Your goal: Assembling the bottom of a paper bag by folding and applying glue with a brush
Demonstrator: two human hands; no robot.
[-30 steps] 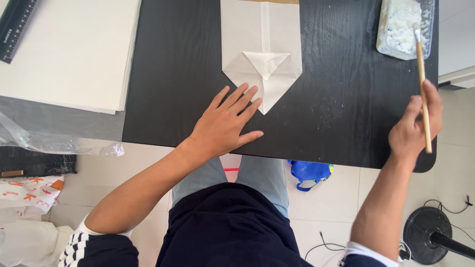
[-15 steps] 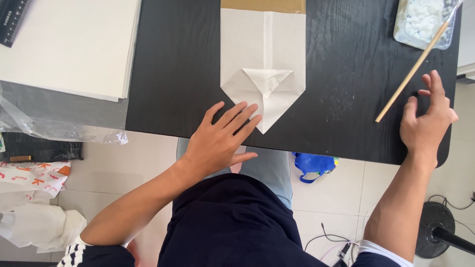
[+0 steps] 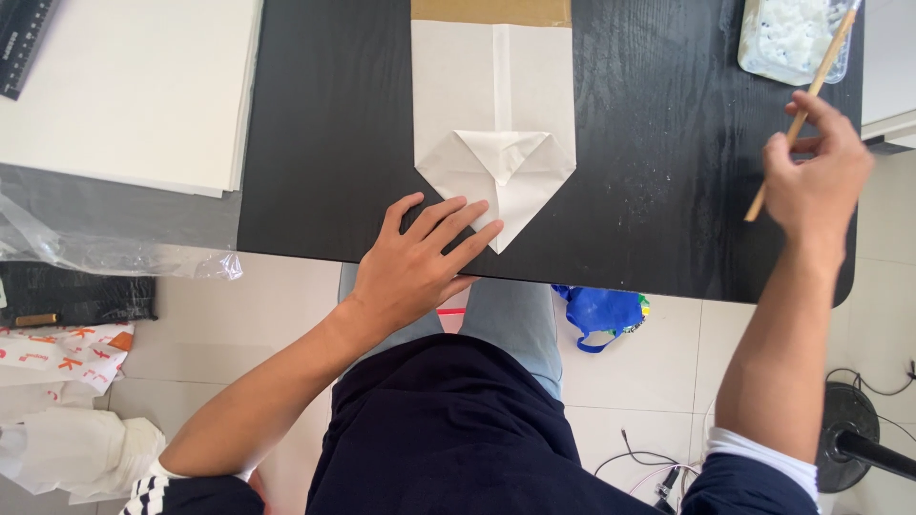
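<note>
Counting from the left: one black ruler (image 3: pixel 21 40) at the corner, one stack of white sheets (image 3: pixel 134 91), one crumpled clear plastic wrap (image 3: pixel 105 250), all beside the one black table (image 3: pixel 324 124). Next comes the left hand (image 3: pixel 420 267), flat on the table edge, fingers (image 3: pixel 456 221) spread and holding nothing; their tips touch the lower left edge of the single folded white paper (image 3: pixel 496 143), whose point lies just right of them. Farther right, one clear tray (image 3: pixel 792 38) of white paste sits at the table's corner. The right hand (image 3: pixel 819 181) pinches one wooden stick (image 3: pixel 809 100), its upper end over the tray.
</note>
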